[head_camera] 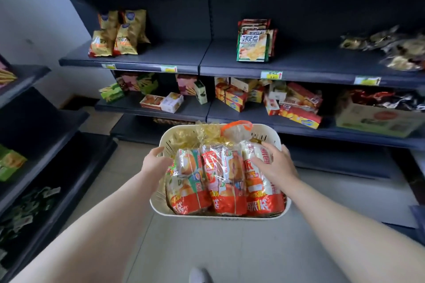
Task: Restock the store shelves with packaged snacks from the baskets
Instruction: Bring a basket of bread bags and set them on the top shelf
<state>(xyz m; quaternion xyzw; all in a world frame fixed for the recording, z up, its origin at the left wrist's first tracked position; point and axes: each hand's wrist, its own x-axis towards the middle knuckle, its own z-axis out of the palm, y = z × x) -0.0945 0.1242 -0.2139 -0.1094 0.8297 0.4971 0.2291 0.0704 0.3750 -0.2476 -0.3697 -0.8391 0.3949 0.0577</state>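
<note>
Snack multipacks (pixel 220 179) in red, orange and clear wrapping are lying three abreast in a cream plastic basket (pixel 268 127). The basket is being held out in front of the person, above a pale tiled floor (pixel 207 248) and before dark grey store shelving (pixel 207 62). The left hand (pixel 155 161) is gripping the basket's left rim, fingers curling over the edge just beside the leftmost pack. The right hand (pixel 274 163) is lying on top of the rightmost pack, fingers stretching fairly straight across the wrapper and clasping nothing, the thumb pointing toward the basket's far right corner. The middle pack is sitting between the two hands. At the basket's far end, a clear bag with an orange top (pixel 236 128) is poking above the rim.

On the shelving, yellow pouches (pixel 117 37) are standing at the left of the middle shelf. Green-and-white cracker packs (pixel 253 47) are standing upright near its centre, well apart from them. One level down, assorted snack boxes (pixel 234 96) are lying jumbled and a cardboard carton (pixel 377 119) is sitting at the right. Yellow price tags (pixel 271 74) are showing along the shelf edges, and the tip of a pale shoe (pixel 200 275) is showing at the bottom of the view.
</note>
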